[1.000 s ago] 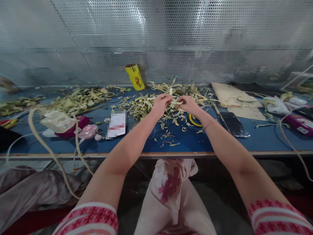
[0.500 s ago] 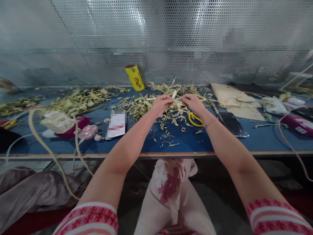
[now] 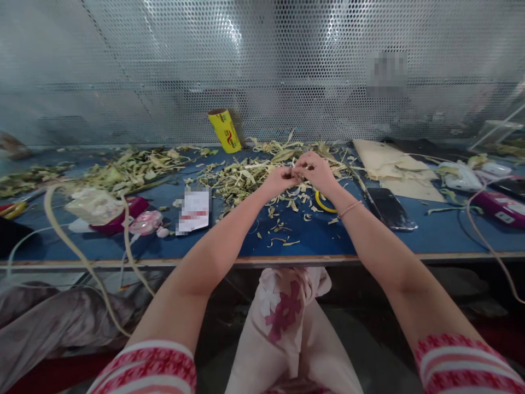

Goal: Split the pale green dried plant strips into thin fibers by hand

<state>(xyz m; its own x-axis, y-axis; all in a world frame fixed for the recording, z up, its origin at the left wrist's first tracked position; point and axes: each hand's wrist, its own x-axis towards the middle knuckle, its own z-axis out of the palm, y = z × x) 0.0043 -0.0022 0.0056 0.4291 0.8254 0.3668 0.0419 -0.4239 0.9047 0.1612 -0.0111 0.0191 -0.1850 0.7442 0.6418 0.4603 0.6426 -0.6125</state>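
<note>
My left hand and my right hand meet fingertip to fingertip above a heap of pale green leaf strips on the blue table. Both pinch a small pale strip between them; most of it is hidden by the fingers. A thin bracelet circles my right wrist. Yellow-handled scissors lie on the table just under my right hand, partly covered by it.
A yellow roll leans on the perforated metal wall. A black phone lies right of my right arm, a card left of my left arm. More leaf scraps, a pink object and cables lie around.
My hands were spread apart along a strip half a second ago; they have come together again, slightly right and toward me, fingertips touching.
</note>
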